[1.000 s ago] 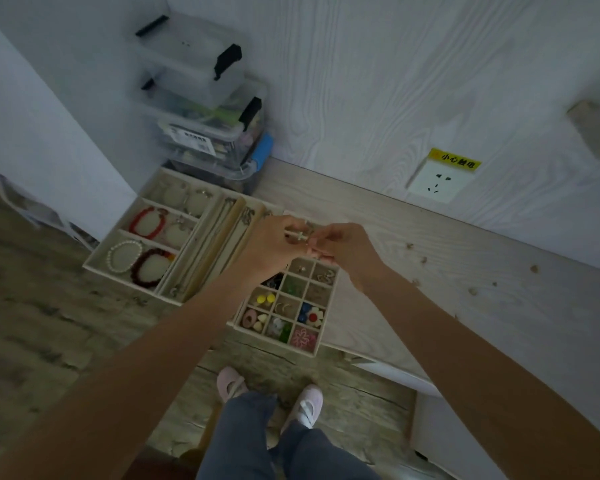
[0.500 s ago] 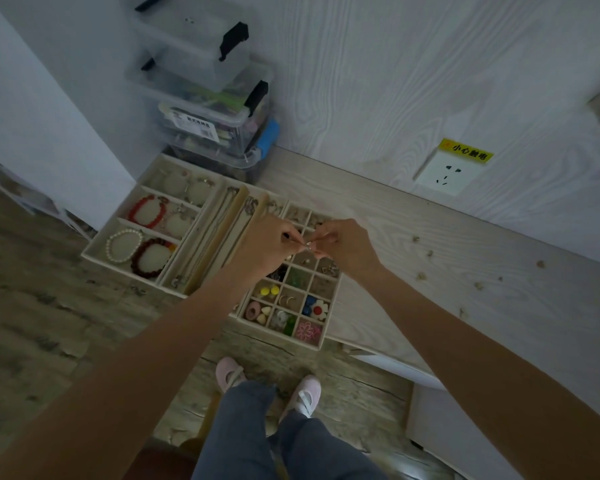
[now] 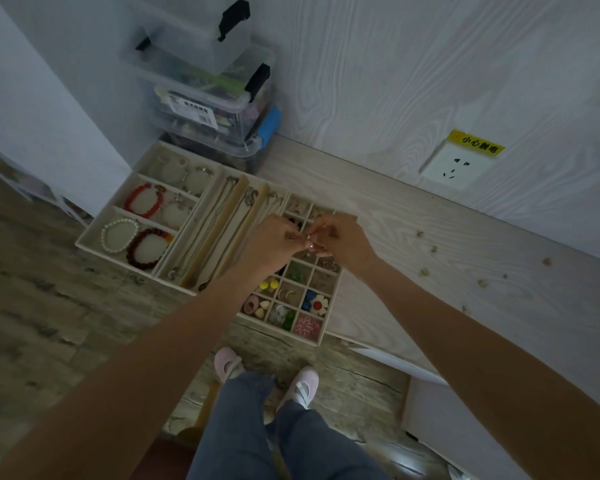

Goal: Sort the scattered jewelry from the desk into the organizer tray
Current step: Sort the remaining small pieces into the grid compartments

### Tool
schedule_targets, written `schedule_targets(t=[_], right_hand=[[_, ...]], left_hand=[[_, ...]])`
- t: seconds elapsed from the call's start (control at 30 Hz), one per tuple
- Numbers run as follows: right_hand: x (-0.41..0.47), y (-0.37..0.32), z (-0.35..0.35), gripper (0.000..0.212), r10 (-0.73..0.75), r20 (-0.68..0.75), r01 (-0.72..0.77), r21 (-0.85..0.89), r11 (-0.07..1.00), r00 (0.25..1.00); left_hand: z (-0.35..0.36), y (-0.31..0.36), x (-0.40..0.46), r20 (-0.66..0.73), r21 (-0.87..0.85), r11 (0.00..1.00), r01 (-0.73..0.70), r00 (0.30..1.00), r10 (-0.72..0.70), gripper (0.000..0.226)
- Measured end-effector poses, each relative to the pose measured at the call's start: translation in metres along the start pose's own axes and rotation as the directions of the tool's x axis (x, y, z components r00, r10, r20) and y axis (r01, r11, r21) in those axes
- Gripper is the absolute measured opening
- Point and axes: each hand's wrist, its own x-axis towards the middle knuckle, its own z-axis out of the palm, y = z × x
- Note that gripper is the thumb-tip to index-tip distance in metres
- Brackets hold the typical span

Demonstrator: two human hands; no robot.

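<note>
Head view: left hand [image 3: 274,242] and right hand [image 3: 340,242] meet above gridded organizer tray [image 3: 329,308], fingers of both pinching small pale earring [image 3: 310,243], detail too small to tell. Tray beige, square cells with coloured pieces. More small pieces [image 3: 426,261] scattered on pale wood-grain bench [image 3: 465,289].

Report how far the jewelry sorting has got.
Done: the beige compartment organizer tray already holds bracelets, chains and small colourful pieces. In hand: the left hand and right hand together pinch a small pale earring-like piece above the small-grid section. Left: several small pale pieces lie scattered on the light wooden desk.
</note>
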Motion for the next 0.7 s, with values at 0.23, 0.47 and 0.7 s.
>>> schedule_targets(t=[0.23, 0.47, 0.7], right_hand=[[0.004, 0.004, 0.002, 0.012, 0.025, 0.038, -0.029, 0.095, 0.995, 0.999], [0.004, 0.004, -0.005, 0.020, 0.046, 0.077, -0.051, 0.062, 0.997, 0.996], [0.007, 0.001, -0.005, 0.011, -0.024, 0.088, 0.039, -0.180, 0.983, 0.996]], left_hand=[[-0.001, 0.009, -0.002, -0.091, 0.293, 0.950, 0.111, 0.992, -0.087, 0.024], [-0.009, 0.008, 0.000, 0.008, 0.205, 0.979, 0.001, 1.000, -0.003, 0.013], [-0.001, 0.004, 0.011, -0.021, 0.328, 0.944, 0.025, 1.000, -0.019, 0.017]])
